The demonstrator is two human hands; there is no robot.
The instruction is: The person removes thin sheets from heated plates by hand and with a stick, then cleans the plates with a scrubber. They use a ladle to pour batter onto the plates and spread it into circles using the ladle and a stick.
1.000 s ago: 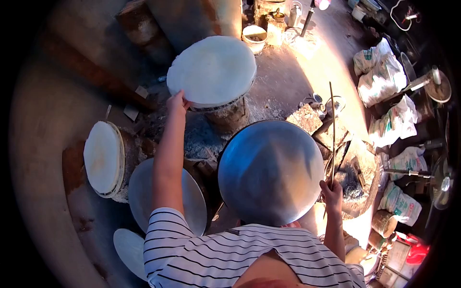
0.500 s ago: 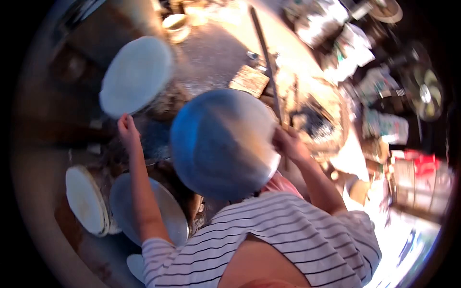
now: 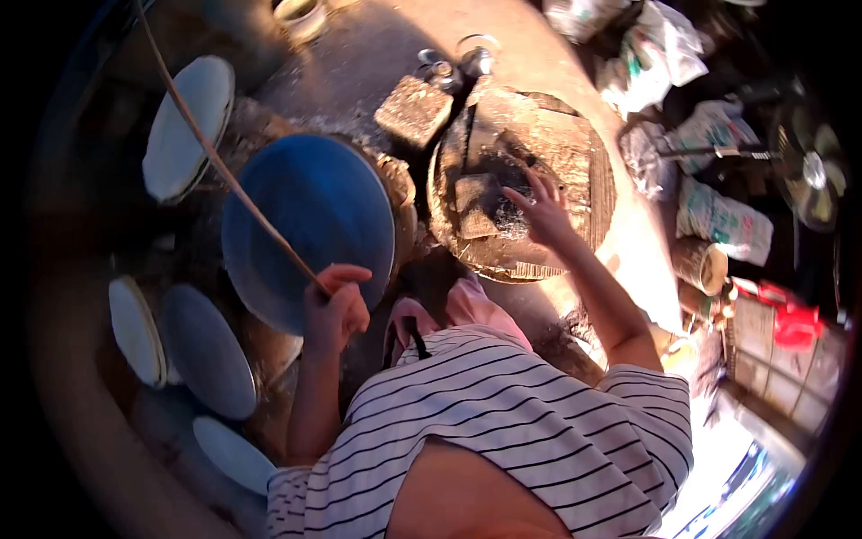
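Stick pinched in left hand — right hand spread over stove.

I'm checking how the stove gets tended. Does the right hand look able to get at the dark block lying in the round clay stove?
Probably yes. The right hand hovers open, fingers spread, just beside the dark block in the round clay stove, with nothing between them. The left hand is busy gripping the thin stick.

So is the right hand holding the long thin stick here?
No, the left hand grips the stick; the right hand is spread open over the round woven tray.
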